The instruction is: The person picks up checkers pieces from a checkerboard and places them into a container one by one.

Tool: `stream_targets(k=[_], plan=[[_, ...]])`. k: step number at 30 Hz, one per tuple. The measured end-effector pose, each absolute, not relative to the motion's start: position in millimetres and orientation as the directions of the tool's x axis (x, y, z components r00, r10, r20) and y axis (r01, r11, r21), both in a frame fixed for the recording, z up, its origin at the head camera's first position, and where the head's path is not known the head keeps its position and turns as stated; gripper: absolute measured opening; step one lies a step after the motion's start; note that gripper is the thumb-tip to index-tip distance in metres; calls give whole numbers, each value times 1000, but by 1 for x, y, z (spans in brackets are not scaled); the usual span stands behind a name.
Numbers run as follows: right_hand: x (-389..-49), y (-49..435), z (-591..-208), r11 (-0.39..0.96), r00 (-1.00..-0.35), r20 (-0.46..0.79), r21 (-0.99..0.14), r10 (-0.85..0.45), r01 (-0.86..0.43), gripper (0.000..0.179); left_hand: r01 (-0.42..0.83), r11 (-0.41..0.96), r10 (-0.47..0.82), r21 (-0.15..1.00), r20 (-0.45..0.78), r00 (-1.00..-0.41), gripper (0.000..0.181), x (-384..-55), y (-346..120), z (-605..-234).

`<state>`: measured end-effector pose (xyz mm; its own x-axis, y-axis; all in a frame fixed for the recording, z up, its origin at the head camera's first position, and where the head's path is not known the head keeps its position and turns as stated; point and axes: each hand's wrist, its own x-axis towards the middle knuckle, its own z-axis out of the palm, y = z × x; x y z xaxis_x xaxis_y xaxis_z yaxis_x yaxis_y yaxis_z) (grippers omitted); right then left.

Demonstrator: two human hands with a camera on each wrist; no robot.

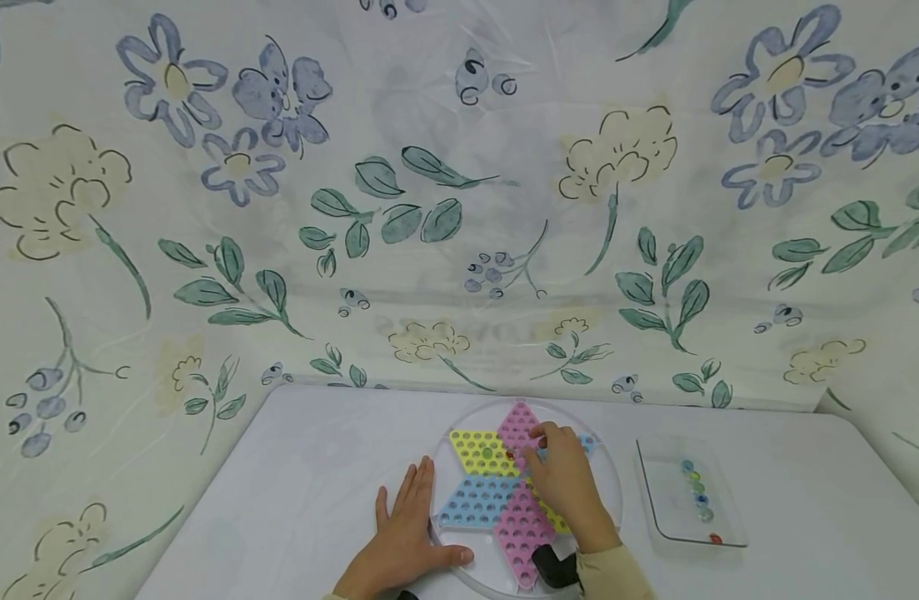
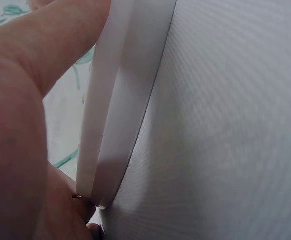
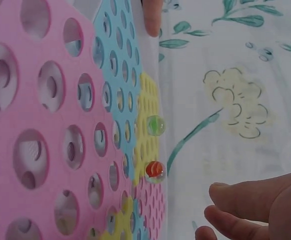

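A round, clear-rimmed Chinese checkers board (image 1: 521, 529) with pink, yellow and blue holed sections lies on the white table. My left hand (image 1: 402, 533) rests against its left rim, fingers extended and thumb over the edge; the left wrist view shows the rim (image 2: 123, 100) beside the palm. Over the far right part of the board is my right hand (image 1: 567, 479), fingers bent loosely. In the right wrist view its thumb and fingers (image 3: 240, 200) stand apart from the board, holding nothing visible. A green marble (image 3: 156, 125) and a red marble (image 3: 155, 171) sit on the board.
To the right of the board stands a clear box (image 1: 665, 533) with several marbles (image 1: 697, 492) in a row and a red one (image 1: 716, 538) near its front edge. A flower-printed cloth (image 1: 429, 275) hangs behind the table (image 1: 279, 467).
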<state>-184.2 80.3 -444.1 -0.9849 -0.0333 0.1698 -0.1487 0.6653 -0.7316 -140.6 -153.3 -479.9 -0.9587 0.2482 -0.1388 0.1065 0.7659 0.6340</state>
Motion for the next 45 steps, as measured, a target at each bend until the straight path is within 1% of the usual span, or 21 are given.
stream_targets(k=[3, 7, 16, 23, 30, 45], plan=[[-186, 79, -446, 658, -983, 178, -736, -39, -159, 24, 108, 764, 251, 636, -139, -958, 136, -140, -153, -479], [-190, 75, -448, 657, -987, 157, -741, -31, -138, 23, 111, 764, 252, 636, -136, -958, 136, -140, -153, -479], [-194, 63, -452, 667, -999, 44, -744, 3, -31, 20, 113, 767, 250, 632, -132, -959, 136, -139, -153, -480], [-197, 61, -455, 663, -999, 42, -747, -32, -52, 20, 121, 767, 252, 630, -124, -960, 136, -140, -152, -480], [-199, 59, -459, 670, -999, 27, -742, -23, -36, 16, 120, 771, 253, 625, -128, -959, 136, -140, -152, -480], [-201, 61, -462, 694, -995, 70, -713, -71, -100, 8, 98, 782, 236, 616, -147, -961, 135, -142, -150, -480]])
